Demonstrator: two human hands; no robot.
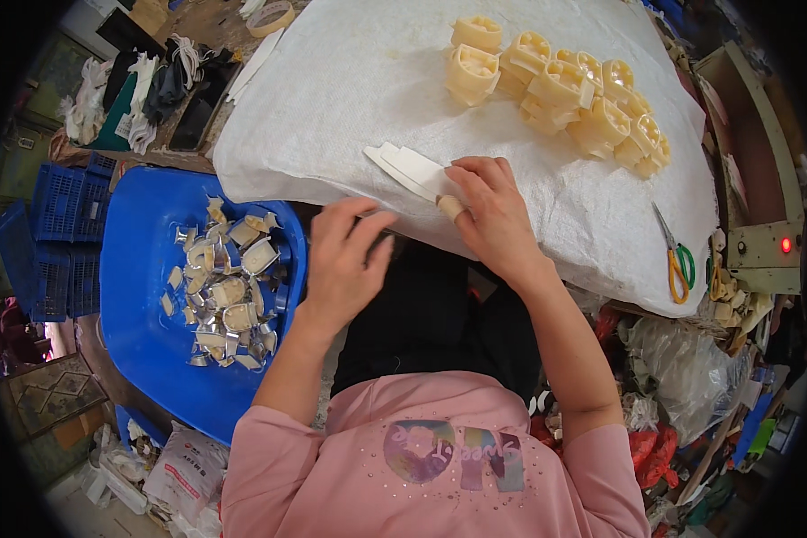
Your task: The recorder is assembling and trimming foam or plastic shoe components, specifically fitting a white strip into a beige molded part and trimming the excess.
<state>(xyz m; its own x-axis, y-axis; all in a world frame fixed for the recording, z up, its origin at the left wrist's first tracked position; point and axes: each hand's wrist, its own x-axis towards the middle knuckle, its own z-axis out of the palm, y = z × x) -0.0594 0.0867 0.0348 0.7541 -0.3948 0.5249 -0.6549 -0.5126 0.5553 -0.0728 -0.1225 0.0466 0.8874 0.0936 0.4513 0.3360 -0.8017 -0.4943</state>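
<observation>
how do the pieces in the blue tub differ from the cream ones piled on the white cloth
The pieces in the blue tub lie loose and scattered, flat or tipped, and look greyish white; the cream pieces on the white cloth are yellower, bulkier and packed close in a cluster. The tub sits beside the left hand; the cream pile lies beyond the right hand. Both are heaps of small, similar items.

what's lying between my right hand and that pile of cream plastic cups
Only bare white woven sheet between the right hand and the cream plastic cups, head view.
</observation>
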